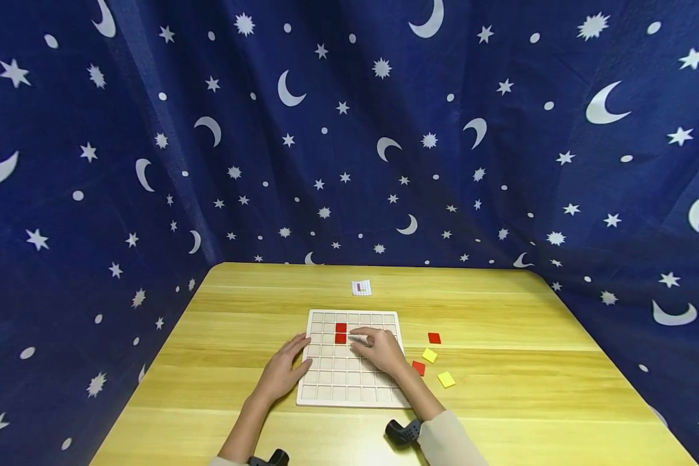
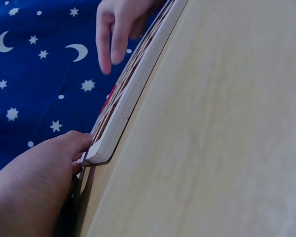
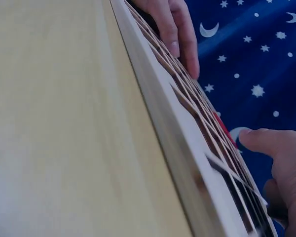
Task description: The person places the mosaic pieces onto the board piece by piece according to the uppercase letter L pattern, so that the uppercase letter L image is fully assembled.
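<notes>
A pale wooden grid board (image 1: 326, 378) lies on the table, with two red square tiles (image 1: 340, 338) one above the other in neighbouring cells near its upper middle. At the board's left edge rests my left hand (image 1: 281, 370), thumb and fingers spread along the rim. Just right of the red tiles is my right hand (image 1: 381, 349), over the board with thumb and forefinger apart. No tile shows between them. The left wrist view shows the right hand (image 2: 121, 24) above the board's surface.
Right of the board lie two loose red tiles (image 1: 434, 338) and two yellow tiles (image 1: 429, 355). Behind the board is a small card (image 1: 361, 287) with a printed grid pattern. A dark blue curtain (image 1: 361, 162) with moons and stars surrounds the wooden table (image 1: 501, 401).
</notes>
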{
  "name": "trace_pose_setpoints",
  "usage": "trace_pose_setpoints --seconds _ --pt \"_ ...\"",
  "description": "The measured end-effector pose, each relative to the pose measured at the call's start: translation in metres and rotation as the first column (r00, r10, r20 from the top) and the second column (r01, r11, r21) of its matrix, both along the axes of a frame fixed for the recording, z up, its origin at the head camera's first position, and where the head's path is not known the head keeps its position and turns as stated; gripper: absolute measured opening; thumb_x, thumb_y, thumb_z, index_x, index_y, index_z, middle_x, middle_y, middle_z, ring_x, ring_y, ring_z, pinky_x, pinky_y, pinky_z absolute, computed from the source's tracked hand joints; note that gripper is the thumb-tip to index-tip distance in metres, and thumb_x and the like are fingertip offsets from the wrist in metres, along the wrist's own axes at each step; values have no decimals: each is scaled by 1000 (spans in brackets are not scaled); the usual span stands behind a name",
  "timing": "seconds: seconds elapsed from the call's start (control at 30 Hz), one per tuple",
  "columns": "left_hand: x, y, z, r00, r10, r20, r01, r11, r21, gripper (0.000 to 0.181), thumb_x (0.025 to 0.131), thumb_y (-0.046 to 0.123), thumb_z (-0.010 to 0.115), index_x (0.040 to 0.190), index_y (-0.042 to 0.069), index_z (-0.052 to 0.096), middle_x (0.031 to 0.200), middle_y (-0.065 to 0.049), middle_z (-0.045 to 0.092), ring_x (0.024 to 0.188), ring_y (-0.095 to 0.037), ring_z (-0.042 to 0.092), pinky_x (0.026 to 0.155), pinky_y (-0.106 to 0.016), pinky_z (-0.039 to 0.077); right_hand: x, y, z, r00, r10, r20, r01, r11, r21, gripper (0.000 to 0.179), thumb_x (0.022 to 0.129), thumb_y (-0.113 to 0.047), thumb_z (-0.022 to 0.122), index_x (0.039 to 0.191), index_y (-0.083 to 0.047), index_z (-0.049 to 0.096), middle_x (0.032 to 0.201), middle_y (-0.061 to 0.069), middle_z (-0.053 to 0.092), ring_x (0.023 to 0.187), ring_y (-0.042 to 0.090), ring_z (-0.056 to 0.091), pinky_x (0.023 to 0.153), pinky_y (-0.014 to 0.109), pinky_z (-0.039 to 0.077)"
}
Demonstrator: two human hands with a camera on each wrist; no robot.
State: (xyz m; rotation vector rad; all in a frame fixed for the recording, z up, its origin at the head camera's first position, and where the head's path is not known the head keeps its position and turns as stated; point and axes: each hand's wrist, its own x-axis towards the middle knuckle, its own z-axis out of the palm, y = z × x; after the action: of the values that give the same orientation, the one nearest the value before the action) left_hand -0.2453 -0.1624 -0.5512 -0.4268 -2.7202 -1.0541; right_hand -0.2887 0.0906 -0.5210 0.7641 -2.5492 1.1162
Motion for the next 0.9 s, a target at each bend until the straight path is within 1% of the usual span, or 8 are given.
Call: trace_pose_setpoints --seconds 0.07,0.17,0.3,0.4,0.5,0.6,0.73,0.9 --pt "0 -1 0 1000 4 3 -4 1000 -2 48 90 31 60 133 10 51 141 -9 41 129 -33 35 99 -53 34 2 7 1 1000 3 10 -3 1000 -30 21 80 -17 72 100 -10 71 45 -14 22 43 0 13 41 18 19" --pt "0 -1 0 1000 -4 -9 4 1000 0 48 90 30 60 133 10 51 141 -9 41 129 -33 36 99 -53 34 4 20 4 999 -7 39 8 999 -46 19 82 -18 71 100 -11 72 44 -14 23 42 -1 14 40 17 19" --pt "0 -1 0 1000 -9 -13 9 1000 7 48 90 30 60 133 10 51 141 -8 41 129 -32 36 100 -52 33 7 40 8 995 -37 89 41 998 -51 19 81 -18 72 99 -12 72 44 -12 23 42 0 15 40 17 18" --pt "1 0 1 1000 -6 -10 6 1000 11 48 90 29 61 132 9 51 141 -9 41 129 -31 36 100 -51 33 10 56 11 993 -59 102 66 996 -67 19 80 -17 73 98 -12 72 46 -10 24 43 1 15 40 18 17" --pt "1 0 1 1000 0 -14 0 1000 10 48 90 29 61 132 9 51 140 -9 42 129 -31 36 100 -51 33 11 73 14 993 -84 85 91 993 -81 20 79 -16 74 98 -12 72 47 -9 24 42 0 16 39 19 17" --pt "1 0 1 1000 1 -25 -1 1000 8 48 89 29 61 131 8 52 140 -10 42 128 -32 37 100 -51 33 10 91 13 993 -113 31 116 989 -93 20 79 -16 74 98 -10 72 47 -10 25 42 -1 17 38 20 19" --pt "0 1 1 1000 4 -25 -4 1000 5 47 89 27 62 131 8 52 139 -10 43 128 -32 37 100 -51 34 8 115 11 984 -174 -22 171 979 -108 20 79 -17 74 99 -12 71 47 -12 25 41 -1 18 36 21 23" --pt "1 2 3 1000 9 -5 -9 1000 4 47 89 26 62 131 7 52 139 -10 43 128 -32 37 100 -51 33 6 140 7 967 -255 -6 252 960 -119 26 79 -18 74 103 -11 70 44 -12 26 39 1 20 36 23 26"
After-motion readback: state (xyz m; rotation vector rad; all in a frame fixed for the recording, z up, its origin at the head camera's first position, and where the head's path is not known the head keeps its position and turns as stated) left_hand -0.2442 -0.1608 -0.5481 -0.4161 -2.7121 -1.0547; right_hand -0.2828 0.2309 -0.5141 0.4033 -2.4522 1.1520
